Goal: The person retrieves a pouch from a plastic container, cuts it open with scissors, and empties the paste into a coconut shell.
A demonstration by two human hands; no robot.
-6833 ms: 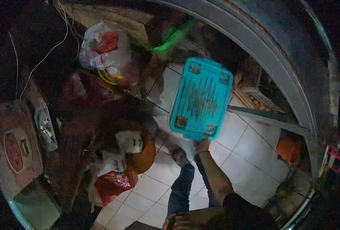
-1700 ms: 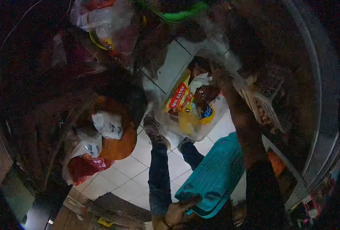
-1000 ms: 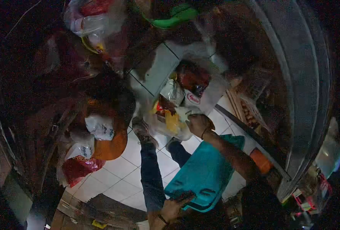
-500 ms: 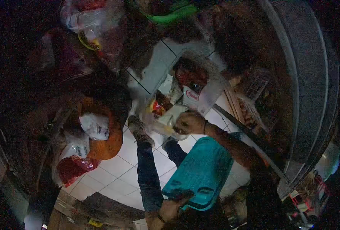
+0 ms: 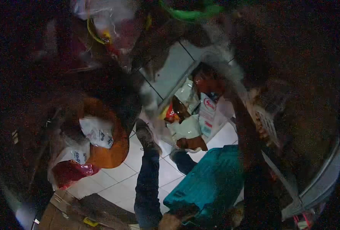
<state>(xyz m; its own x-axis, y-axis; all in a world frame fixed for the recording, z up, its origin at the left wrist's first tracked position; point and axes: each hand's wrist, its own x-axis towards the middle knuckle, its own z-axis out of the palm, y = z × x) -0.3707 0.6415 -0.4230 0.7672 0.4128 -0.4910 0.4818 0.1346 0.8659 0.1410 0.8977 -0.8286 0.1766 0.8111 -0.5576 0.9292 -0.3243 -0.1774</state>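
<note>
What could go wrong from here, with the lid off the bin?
The lid may tip or slip, since the left hand seems to hold only its near end. The brown packet might drop out, lying at the near edge of the bin. The right arm, in deep shadow, could bump the bin.

L hand [image 5: 179, 214]: on nr-left part of teal lid [image 5: 208, 184], fingers over top.
R arm [image 5: 252, 153]: stretched far along right side of open clear bin [image 5: 227, 109]; hand lost in dark.
Bin load: wht pkt w/ red oval logo [image 5: 208, 109], right; red/yel pkt [image 5: 170, 113], left; pale pkt [image 5: 191, 128] + brown item [image 5: 193, 143], nr end.
Left: wht pkts [image 5: 97, 132] by orange round thing [image 5: 118, 151]; red bag [image 5: 72, 173] nearer.
Floor: wht tile [image 5: 116, 170].
</note>
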